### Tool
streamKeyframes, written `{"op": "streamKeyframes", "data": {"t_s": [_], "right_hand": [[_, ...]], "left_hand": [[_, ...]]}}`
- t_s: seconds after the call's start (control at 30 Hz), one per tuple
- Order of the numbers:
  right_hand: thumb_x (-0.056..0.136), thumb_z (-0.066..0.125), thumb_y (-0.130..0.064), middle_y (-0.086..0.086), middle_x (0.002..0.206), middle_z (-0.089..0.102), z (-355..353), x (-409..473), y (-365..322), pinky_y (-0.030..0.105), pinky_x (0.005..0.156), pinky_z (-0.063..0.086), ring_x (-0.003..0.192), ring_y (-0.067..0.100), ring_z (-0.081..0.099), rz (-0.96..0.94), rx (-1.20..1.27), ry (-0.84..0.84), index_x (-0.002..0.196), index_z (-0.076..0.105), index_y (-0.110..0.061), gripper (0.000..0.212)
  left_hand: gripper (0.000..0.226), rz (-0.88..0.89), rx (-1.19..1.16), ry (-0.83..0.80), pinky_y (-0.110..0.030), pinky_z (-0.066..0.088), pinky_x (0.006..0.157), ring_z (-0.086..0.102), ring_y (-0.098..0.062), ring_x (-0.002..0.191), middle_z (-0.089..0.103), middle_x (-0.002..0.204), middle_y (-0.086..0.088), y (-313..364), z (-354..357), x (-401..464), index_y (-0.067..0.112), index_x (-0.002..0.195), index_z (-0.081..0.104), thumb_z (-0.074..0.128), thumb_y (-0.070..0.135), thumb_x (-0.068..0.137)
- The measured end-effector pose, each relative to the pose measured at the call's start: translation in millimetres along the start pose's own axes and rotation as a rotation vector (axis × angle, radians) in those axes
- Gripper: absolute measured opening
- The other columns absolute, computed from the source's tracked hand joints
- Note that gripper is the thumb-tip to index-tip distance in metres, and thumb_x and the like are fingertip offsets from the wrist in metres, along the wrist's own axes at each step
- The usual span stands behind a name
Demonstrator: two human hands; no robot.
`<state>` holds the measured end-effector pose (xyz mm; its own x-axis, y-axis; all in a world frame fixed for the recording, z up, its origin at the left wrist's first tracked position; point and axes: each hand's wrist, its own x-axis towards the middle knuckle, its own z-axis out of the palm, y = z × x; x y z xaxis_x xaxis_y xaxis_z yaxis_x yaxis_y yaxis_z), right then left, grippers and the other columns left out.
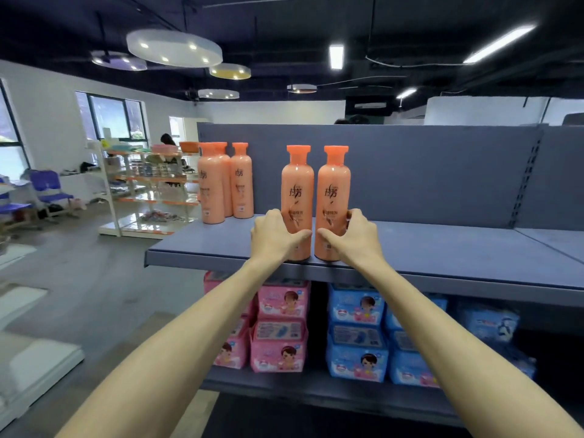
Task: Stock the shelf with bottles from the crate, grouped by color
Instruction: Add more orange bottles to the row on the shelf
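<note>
Two orange bottles stand upright side by side at the front edge of the grey-blue top shelf (442, 248). My left hand (273, 235) is wrapped around the lower part of the left bottle (297, 184). My right hand (354, 237) grips the lower part of the right bottle (333, 184). Three more orange bottles (226, 181) stand grouped at the shelf's far left end. The crate is out of view.
The shelf's back panel (426, 172) rises behind the bottles. On the lower shelf sit pink packs (279, 327) and blue packs (357, 336). Left of the unit lies open floor with a white rack (148, 191) and purple chairs (50, 191). A person sits far back.
</note>
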<state>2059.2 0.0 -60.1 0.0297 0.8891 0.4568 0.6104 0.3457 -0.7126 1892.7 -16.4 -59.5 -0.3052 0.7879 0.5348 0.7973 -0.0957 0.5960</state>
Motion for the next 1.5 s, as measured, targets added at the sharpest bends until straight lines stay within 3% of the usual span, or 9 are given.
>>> {"op": "streamKeyframes", "data": {"t_s": [0.4, 0.47, 0.6, 1.0, 1.13, 1.27, 1.5], "right_hand": [[0.089, 0.066, -0.037, 0.011, 0.121, 0.059, 66, 31, -49, 0.032, 0.077, 0.044, 0.108, 0.027, 0.057, 0.001, -0.105, -0.199, 0.117, 0.046, -0.007, 0.046], [0.089, 0.067, -0.038, 0.011, 0.122, 0.059, 87, 39, -63, 0.035, 0.08, 0.047, 0.107, 0.028, 0.057, -0.001, -0.108, -0.222, 0.117, 0.046, -0.008, 0.046], [0.088, 0.068, -0.037, 0.011, 0.123, 0.057, 130, 55, -89, 0.038, 0.087, 0.051, 0.107, 0.027, 0.058, 0.014, -0.06, -0.258, 0.118, 0.045, -0.009, 0.047], [0.091, 0.065, -0.035, 0.011, 0.123, 0.058, 209, 101, -123, 0.03, 0.076, 0.044, 0.102, 0.024, 0.056, 0.013, -0.099, -0.246, 0.121, 0.044, -0.007, 0.047], [0.092, 0.063, -0.036, 0.012, 0.118, 0.058, 224, 107, -129, 0.032, 0.075, 0.045, 0.096, 0.024, 0.055, 0.009, -0.121, -0.24, 0.118, 0.041, -0.006, 0.045], [0.093, 0.062, -0.035, 0.014, 0.117, 0.059, 237, 113, -133, 0.041, 0.085, 0.051, 0.101, 0.031, 0.059, -0.002, -0.153, -0.216, 0.117, 0.038, -0.006, 0.045], [0.095, 0.059, -0.033, 0.013, 0.117, 0.059, 246, 121, -131, 0.037, 0.082, 0.05, 0.097, 0.027, 0.058, 0.0, -0.153, -0.222, 0.117, 0.038, -0.006, 0.041]], "left_hand": [[0.051, -0.114, 0.0, -0.021, -0.035, 0.051, 0.076, 0.06, -0.025, 0.093, 0.067, 0.095, -0.006, -86, -62, 43, 0.009, 0.094, 0.064, 0.081, 0.049, 0.066], [0.053, -0.118, -0.011, -0.036, -0.037, 0.054, 0.076, 0.063, -0.026, 0.091, 0.068, 0.091, -0.007, -106, -73, 55, 0.01, 0.093, 0.064, 0.081, 0.05, 0.062], [0.046, -0.093, -0.053, -0.046, -0.029, 0.051, 0.072, 0.065, -0.022, 0.09, 0.071, 0.092, -0.004, -141, -90, 80, 0.012, 0.097, 0.068, 0.082, 0.042, 0.065], [0.048, -0.022, -0.08, -0.037, -0.037, 0.053, 0.078, 0.064, -0.025, 0.092, 0.07, 0.095, -0.005, -207, -94, 137, 0.011, 0.1, 0.066, 0.082, 0.043, 0.068], [0.053, 0.001, -0.064, -0.037, -0.038, 0.053, 0.081, 0.064, -0.026, 0.096, 0.071, 0.098, -0.005, -219, -91, 147, 0.012, 0.103, 0.066, 0.082, 0.047, 0.067], [0.056, 0.007, -0.083, -0.039, -0.041, 0.052, 0.083, 0.063, -0.029, 0.098, 0.07, 0.1, -0.007, -225, -87, 154, 0.012, 0.103, 0.064, 0.081, 0.049, 0.066], [0.056, 0.017, -0.054, -0.027, -0.04, 0.051, 0.082, 0.062, -0.033, 0.101, 0.069, 0.102, -0.01, -230, -80, 162, 0.009, 0.102, 0.062, 0.081, 0.049, 0.068]]}}
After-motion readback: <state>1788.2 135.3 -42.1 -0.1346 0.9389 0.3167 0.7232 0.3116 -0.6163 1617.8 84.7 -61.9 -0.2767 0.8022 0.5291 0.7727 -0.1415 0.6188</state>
